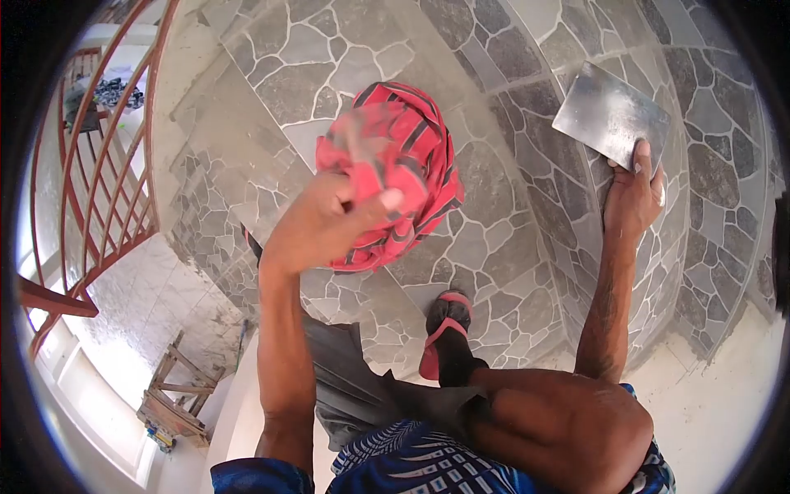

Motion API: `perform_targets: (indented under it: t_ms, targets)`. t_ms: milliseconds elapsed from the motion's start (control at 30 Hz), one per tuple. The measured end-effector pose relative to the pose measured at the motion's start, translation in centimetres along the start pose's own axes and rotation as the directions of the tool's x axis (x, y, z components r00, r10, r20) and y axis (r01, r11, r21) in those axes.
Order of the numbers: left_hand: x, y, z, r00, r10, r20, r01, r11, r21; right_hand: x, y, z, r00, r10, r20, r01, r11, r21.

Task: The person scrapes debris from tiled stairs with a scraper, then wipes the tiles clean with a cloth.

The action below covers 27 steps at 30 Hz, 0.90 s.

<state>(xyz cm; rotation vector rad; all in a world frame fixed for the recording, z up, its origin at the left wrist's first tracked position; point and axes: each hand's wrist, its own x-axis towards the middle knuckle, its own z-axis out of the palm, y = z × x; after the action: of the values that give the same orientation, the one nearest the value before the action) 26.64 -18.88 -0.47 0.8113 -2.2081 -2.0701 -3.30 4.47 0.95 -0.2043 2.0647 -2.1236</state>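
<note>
A bundle of red cloth [440, 165] with dark and pale stripes lies heaped on the stone-patterned floor in front of me. My left hand [317, 226] is at its near left side, thumb laid over the folds and fingers curled into it. The cloth just beyond those fingers is smeared by motion. Off to the right, my right hand [634, 198] grips a flat rectangular metal plate [605, 115] by its near right corner, thumb on top and fingers underneath. This shiny plate is held over the stone-patterned steps.
Stone-patterned steps [708, 165] curve along the right. A reddish metal railing [123, 156] runs along the left edge, with a wooden stand [181, 383] at a lower level beyond it. My sandalled foot [448, 317] rests near the bundle.
</note>
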Motion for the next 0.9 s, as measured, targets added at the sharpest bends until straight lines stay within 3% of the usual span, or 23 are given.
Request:
perform_targets:
  t_ms: [67, 133, 167, 200, 233, 300, 367, 467, 600, 633, 733, 767, 833, 900]
  targets:
    - [1.0, 1.5, 0.8, 0.937, 0.350, 0.003, -0.343, 0.915, 0.210, 0.1, -0.1, 0.1, 0.999, -0.018, -0.051, 0.019, 0.999, 0.032]
    - [2.6, 2.4, 1.7, 0.774, 0.633, 0.022, -0.590, 0.708, 0.388, 0.3, 0.1, 0.0, 0.997, -0.028, -0.071, 0.034, 0.996, 0.087]
    - [3.1, 1.1, 2.3, 0.854, 0.516, 0.074, -0.516, 0.819, 0.249, 0.4, 0.2, -0.2, 0.997, -0.033, -0.069, 0.042, 0.991, 0.126]
    - [4.2, 0.2, 4.1, 0.857, 0.512, -0.062, -0.508, 0.859, 0.066, 0.5, 0.3, -0.4, 0.997, -0.038, -0.066, 0.048, 0.985, 0.165]
    - [5.8, -0.3, 7.0, 0.857, 0.477, -0.195, -0.503, 0.856, -0.121, 0.5, 0.3, -0.4, 0.998, -0.043, -0.056, 0.052, 0.984, 0.168]
    - [8.8, 0.1, 9.9, 0.935, 0.305, -0.179, -0.352, 0.853, -0.385, 0.4, 0.3, -0.4, 0.998, -0.056, -0.034, 0.061, 0.984, 0.168]
    - [11.5, 0.6, 12.7, 0.979, 0.192, -0.066, -0.202, 0.889, -0.411, 0.2, 0.0, -0.2, 0.998, -0.059, -0.035, 0.063, 0.985, 0.160]
    - [16.3, 0.9, 19.5, 0.964, 0.213, -0.156, -0.250, 0.928, -0.277, 0.1, 0.2, 0.1, 0.999, -0.047, -0.023, 0.050, 0.985, 0.162]
    - [15.0, -0.1, 21.9, 0.913, 0.132, -0.386, -0.275, 0.898, -0.344, 0.5, 0.1, -0.1, 0.996, -0.030, -0.081, 0.037, 0.995, 0.091]
    - [15.1, 0.0, 20.8, 0.965, 0.068, -0.252, -0.174, 0.886, -0.429, 0.5, 0.2, 0.2, 0.991, -0.008, -0.134, 0.020, 0.996, 0.087]
    - [14.5, 2.0, 20.0, 0.769, 0.440, -0.465, -0.485, 0.874, 0.026, 0.4, 0.0, 0.4, 0.988, -0.042, -0.150, 0.051, 0.997, 0.058]
    - [15.1, 1.5, 20.1, 0.769, 0.460, -0.444, -0.505, 0.863, 0.020, 0.5, 0.2, 0.1, 0.993, -0.047, -0.111, 0.055, 0.996, 0.072]
    - [15.7, 0.0, 20.8, 0.785, 0.467, -0.408, -0.517, 0.856, -0.013, -0.4, 0.2, -1.1, 0.984, -0.023, -0.179, -0.013, 0.980, -0.199]
    - [18.4, -2.5, 21.5, 0.816, 0.435, -0.381, -0.483, 0.875, -0.035, 0.5, 0.0, 0.3, 0.990, -0.016, -0.142, 0.026, 0.998, 0.065]
